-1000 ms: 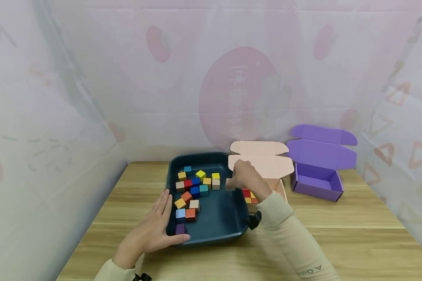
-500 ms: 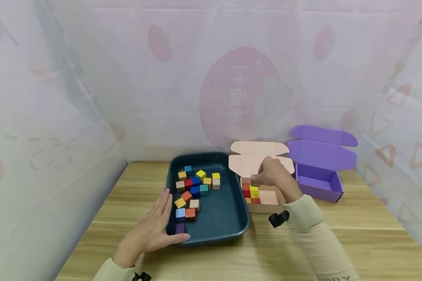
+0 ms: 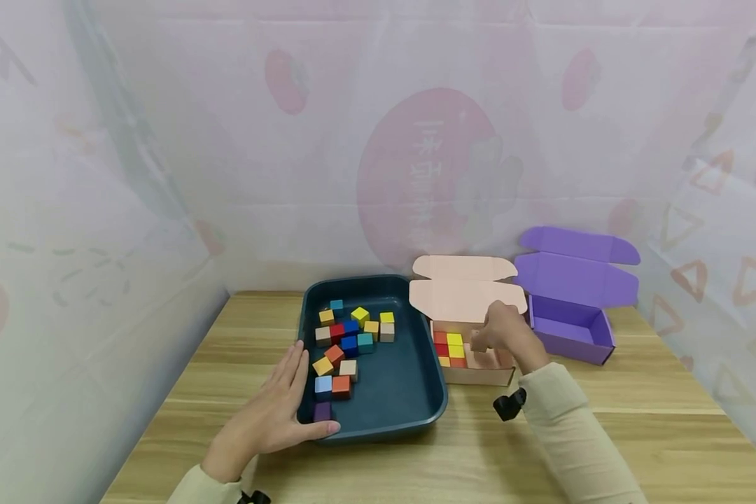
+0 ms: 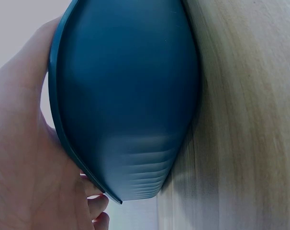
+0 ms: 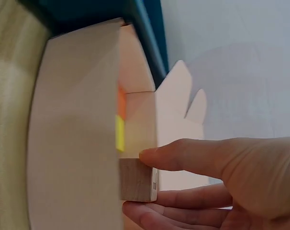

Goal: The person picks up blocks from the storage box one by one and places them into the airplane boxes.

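My left hand (image 3: 269,409) rests at the near-left corner of the dark blue tray (image 3: 397,388). Its fingers lie straight along the left side and the thumb crosses the front rim. Wooden cubes of many colours sit in the tray, mostly in its left half. My right hand (image 3: 509,332) is at the peach cardboard box (image 3: 479,376). Between thumb and fingers it pinches a plain wooden cube (image 5: 136,179), whose lower side is hidden behind the box wall in the right wrist view. Red, yellow and orange cubes (image 3: 455,350) stand in rows at the box's left end.
Behind and right of the peach box stands a purple box (image 3: 570,348), its lid raised. The peach lid (image 3: 466,299) also stands up at the back. A printed white curtain (image 3: 290,238) encloses the wooden table (image 3: 642,420).
The right hand carried the plain wooden cube rightward from above the tray's right rim, then lowered it into the peach box, right of the yellow cubes. The left hand stayed on the tray.
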`<action>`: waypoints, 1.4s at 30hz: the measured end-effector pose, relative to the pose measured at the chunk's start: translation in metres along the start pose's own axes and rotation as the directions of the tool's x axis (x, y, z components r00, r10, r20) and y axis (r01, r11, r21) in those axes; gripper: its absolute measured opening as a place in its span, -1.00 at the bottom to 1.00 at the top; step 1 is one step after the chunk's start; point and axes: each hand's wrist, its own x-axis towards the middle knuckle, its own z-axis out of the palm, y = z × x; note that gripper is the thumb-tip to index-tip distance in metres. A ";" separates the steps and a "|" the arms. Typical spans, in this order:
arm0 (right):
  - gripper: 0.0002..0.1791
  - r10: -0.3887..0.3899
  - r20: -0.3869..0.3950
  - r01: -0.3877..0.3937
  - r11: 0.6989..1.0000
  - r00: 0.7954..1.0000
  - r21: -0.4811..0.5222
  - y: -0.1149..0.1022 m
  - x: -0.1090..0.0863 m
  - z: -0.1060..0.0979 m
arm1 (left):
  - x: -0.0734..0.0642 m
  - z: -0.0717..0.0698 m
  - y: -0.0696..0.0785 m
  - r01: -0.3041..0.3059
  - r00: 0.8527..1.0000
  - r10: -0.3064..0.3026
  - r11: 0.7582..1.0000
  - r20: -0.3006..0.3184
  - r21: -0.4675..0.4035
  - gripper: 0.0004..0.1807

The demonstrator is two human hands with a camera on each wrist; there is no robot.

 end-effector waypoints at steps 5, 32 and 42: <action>-0.56 -0.010 0.016 0.010 1.000 1.000 0.028 0.008 0.003 0.013 | 0.000 0.000 0.000 -0.004 1.000 0.004 1.000 -0.001 0.004 0.47; -0.69 -0.044 -0.087 0.034 0.994 0.995 -0.103 0.009 -0.002 0.031 | 0.001 -0.001 0.001 0.002 1.000 -0.002 1.000 0.003 -0.002 0.47; -0.67 0.009 -0.052 -0.009 1.000 0.999 0.010 0.011 0.006 0.035 | 0.000 0.000 0.000 -0.006 1.000 0.006 1.000 -0.004 0.000 0.47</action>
